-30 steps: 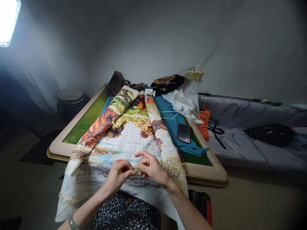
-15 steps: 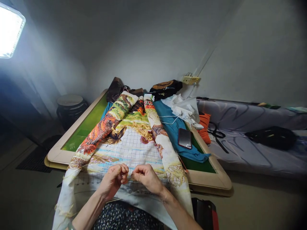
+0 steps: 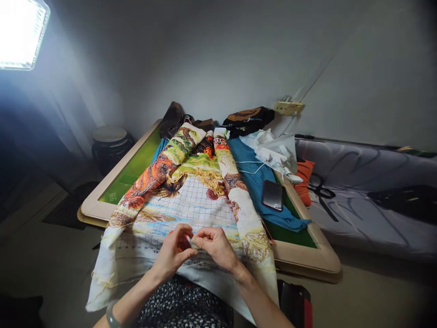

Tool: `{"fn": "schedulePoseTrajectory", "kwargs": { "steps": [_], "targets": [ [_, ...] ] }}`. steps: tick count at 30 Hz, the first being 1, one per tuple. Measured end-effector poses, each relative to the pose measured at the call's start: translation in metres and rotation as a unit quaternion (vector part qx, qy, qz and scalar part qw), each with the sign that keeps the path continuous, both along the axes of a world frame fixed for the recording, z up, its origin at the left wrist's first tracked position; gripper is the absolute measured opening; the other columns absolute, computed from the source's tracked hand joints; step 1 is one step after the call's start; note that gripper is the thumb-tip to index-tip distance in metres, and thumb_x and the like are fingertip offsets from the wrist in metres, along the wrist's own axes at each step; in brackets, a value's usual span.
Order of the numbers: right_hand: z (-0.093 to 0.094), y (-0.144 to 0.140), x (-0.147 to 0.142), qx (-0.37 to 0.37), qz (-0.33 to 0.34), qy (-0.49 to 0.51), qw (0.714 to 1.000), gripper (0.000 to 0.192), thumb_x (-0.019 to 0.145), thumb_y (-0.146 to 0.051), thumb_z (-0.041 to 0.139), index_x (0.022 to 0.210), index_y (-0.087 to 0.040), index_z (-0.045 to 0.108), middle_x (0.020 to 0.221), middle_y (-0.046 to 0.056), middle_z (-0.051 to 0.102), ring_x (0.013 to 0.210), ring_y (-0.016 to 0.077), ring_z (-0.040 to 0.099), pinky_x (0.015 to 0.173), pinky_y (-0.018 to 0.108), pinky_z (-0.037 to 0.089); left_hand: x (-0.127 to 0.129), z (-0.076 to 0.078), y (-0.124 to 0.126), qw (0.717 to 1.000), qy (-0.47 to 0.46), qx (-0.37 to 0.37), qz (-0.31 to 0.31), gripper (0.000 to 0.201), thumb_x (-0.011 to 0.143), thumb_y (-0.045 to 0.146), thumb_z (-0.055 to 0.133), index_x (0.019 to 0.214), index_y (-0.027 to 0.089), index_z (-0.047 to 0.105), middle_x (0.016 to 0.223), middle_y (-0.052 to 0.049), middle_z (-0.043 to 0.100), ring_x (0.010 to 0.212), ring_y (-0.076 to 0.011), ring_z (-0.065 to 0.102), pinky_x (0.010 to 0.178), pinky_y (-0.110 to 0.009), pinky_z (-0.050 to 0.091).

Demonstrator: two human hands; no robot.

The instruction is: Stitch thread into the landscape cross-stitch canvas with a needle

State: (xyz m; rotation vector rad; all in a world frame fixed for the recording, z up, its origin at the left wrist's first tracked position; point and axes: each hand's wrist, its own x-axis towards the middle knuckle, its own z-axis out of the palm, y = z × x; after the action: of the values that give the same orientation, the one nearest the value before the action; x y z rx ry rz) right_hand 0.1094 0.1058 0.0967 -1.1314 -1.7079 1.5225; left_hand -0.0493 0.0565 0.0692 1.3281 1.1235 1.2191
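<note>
A green-topped table (image 3: 124, 171) is seen against a grey wall, a phone (image 3: 272, 195) by its right edge. The cross-stitch canvas (image 3: 191, 205) is laid lengthwise from the far edge over the near one, pinched there between left hand (image 3: 174, 253) and right hand (image 3: 215, 246).

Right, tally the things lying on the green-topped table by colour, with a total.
Multicoloured: 1, the embroidery cloth both hands work on
Blue: 1, cloth
White: 2, crumpled fabric, cable
Dark: 3, phone, black garment, brown garment
Total: 7
</note>
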Motion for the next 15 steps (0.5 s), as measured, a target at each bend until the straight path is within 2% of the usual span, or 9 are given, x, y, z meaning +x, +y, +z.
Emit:
{"fn": "schedulePoseTrajectory", "kwargs": {
  "steps": [2, 4, 7, 9, 11, 13, 15],
  "targets": [
    [0.002, -0.001, 0.002, 0.003, -0.007, 0.003, 1.000, 0.024, 0.073, -0.034, 0.063, 0.064, -0.012, 0.066, 0.052, -0.004, 0.042, 0.050, 0.0078, 0.031, 0.046, 0.022, 0.022, -0.001, -0.001, 0.000, 0.999, 0.043, 0.003, 0.025, 0.014, 0.076, 0.028, 0.068, 0.078, 0.017, 0.060, 0.070, -0.001, 0.058, 0.062, -0.0129, 0.050, 0.057, -0.024, 0.037],
    [0.003, -0.001, 0.005, 0.004, -0.023, 0.001, 1.000, 0.024, 0.072, -0.034, 0.063, 0.061, -0.012, 0.063, 0.050, -0.005, 0.037, 0.049, 0.0075, 0.028, 0.046, 0.022, 0.020, -0.003, 0.001, 0.000, 0.997, 0.059, 0.010, 0.049, 0.019, 0.080, 0.031, 0.063, 0.068, 0.017, 0.060, 0.067, -0.002, 0.057, 0.063, -0.0136, 0.050, 0.058, -0.024, 0.037],
    [0.002, -0.001, 0.008, -0.004, -0.044, -0.001, 0.999, 0.024, 0.070, -0.034, 0.064, 0.060, -0.013, 0.061, 0.049, -0.006, 0.033, 0.047, 0.0069, 0.025, 0.045, 0.022, 0.017, -0.009, 0.005, -0.003, 0.996, 0.041, 0.015, 0.077, 0.023, 0.081, 0.033, 0.061, 0.065, 0.016, 0.060, 0.064, 0.000, 0.053, 0.061, -0.0126, 0.047, 0.057, -0.024, 0.035],
    [0.000, -0.003, 0.007, -0.008, -0.051, 0.005, 0.999, 0.024, 0.069, -0.035, 0.064, 0.060, -0.013, 0.061, 0.049, -0.006, 0.035, 0.048, 0.0069, 0.026, 0.045, 0.022, 0.017, -0.010, 0.006, -0.005, 0.997, -0.005, 0.008, 0.079, 0.031, 0.082, 0.037, 0.059, 0.060, 0.016, 0.056, 0.063, 0.000, 0.049, 0.059, -0.0114, 0.043, 0.054, -0.023, 0.033],
    [-0.002, -0.006, 0.004, -0.009, -0.047, 0.014, 0.999, 0.025, 0.069, -0.035, 0.065, 0.060, -0.012, 0.062, 0.050, -0.005, 0.037, 0.049, 0.0070, 0.027, 0.045, 0.022, 0.018, -0.008, 0.006, -0.006, 0.994, -0.084, -0.033, 0.054, 0.037, 0.083, 0.043, 0.056, 0.058, 0.015, 0.054, 0.060, 0.002, 0.044, 0.052, -0.0090, 0.037, 0.048, -0.022, 0.028],
    [-0.003, -0.010, -0.001, -0.015, -0.033, 0.020, 0.999, 0.026, 0.069, -0.036, 0.065, 0.060, -0.012, 0.062, 0.050, -0.006, 0.036, 0.049, 0.0067, 0.025, 0.045, 0.022, 0.017, -0.005, 0.006, -0.007, 0.979, -0.181, -0.092, 0.022, 0.041, 0.084, 0.048, 0.053, 0.060, 0.015, 0.057, 0.053, 0.004, 0.039, 0.044, -0.0062, 0.026, 0.044, -0.021, 0.022],
    [-0.003, -0.014, -0.005, -0.023, -0.019, 0.022, 0.999, 0.026, 0.069, -0.036, 0.066, 0.060, -0.012, 0.062, 0.049, -0.007, 0.035, 0.048, 0.0061, 0.023, 0.045, 0.022, 0.015, -0.001, 0.005, -0.006, 0.957, -0.264, -0.121, 0.016, 0.043, 0.082, 0.051, 0.054, 0.061, 0.014, 0.058, 0.053, 0.005, 0.041, 0.041, -0.0041, 0.021, 0.043, -0.021, 0.022]
  ]
}}
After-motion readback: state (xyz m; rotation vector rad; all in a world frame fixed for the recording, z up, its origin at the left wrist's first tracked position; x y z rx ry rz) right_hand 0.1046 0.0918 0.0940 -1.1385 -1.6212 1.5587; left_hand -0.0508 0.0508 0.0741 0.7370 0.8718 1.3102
